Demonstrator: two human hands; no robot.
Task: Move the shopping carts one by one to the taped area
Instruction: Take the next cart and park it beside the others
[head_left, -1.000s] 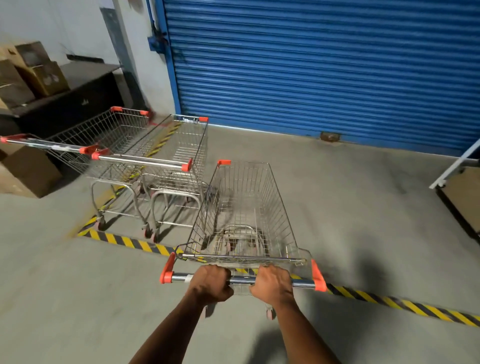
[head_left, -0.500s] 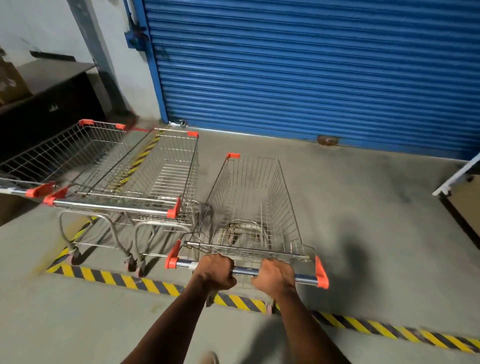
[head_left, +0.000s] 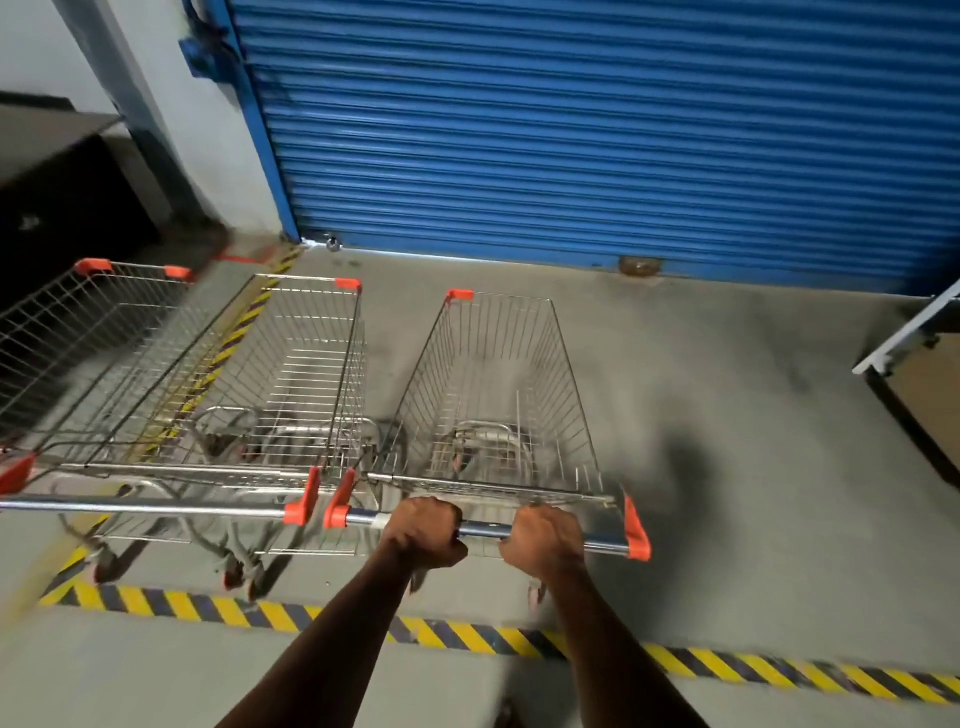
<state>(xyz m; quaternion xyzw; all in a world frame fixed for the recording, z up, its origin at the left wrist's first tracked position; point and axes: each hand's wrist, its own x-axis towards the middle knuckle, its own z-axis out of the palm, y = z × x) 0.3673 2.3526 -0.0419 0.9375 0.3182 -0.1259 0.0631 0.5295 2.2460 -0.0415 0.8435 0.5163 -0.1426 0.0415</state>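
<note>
An empty wire shopping cart (head_left: 498, 384) with orange corner caps stands in front of me, past the yellow-black floor tape (head_left: 457, 634). My left hand (head_left: 423, 532) and my right hand (head_left: 545, 540) are both closed around its chrome handle bar (head_left: 483, 529). Its handle end almost touches that of a second cart (head_left: 291, 384) parked alongside on the left. A third cart (head_left: 88, 338) stands further left, partly cut off by the frame edge. A second strip of tape (head_left: 228, 353) shows through the baskets of the left carts.
A shut blue roller door (head_left: 597, 130) closes off the space ahead. A dark counter (head_left: 57, 182) stands at the left wall. A white-framed board (head_left: 914, 364) juts in at the right edge. Bare concrete floor lies right of my cart.
I have pushed the cart forward over the tape line, so that its handle is level with the handle of the cart on the left. Both hands have kept their grip.
</note>
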